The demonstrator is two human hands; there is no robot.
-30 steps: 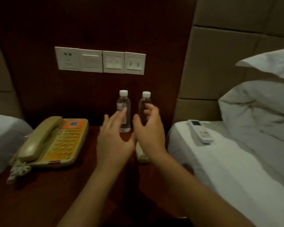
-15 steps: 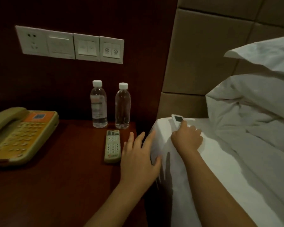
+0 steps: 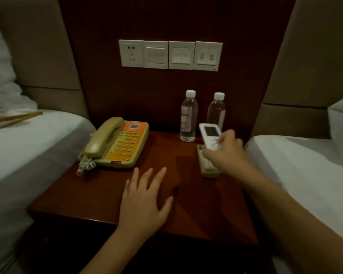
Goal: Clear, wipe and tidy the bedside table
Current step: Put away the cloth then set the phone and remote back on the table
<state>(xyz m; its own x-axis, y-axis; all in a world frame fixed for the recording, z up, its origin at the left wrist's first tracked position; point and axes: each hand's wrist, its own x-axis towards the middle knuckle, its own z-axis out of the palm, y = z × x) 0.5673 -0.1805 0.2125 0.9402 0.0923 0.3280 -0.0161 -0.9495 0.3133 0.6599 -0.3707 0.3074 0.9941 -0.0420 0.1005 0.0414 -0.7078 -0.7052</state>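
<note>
White remote point(image 3: 210, 137) in R hand point(image 3: 226, 153), screen-end up-left.

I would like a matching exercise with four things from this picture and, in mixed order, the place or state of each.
Things:
1. telephone
2. white remote
3. grey remote
4. left hand

Place or state:
A. held in the right hand
B. flat and open on the bedside table
C. lying on the table, partly under the right hand
D. on the table's left side

Pairs: 1-D, 2-A, 3-C, 4-B
</note>
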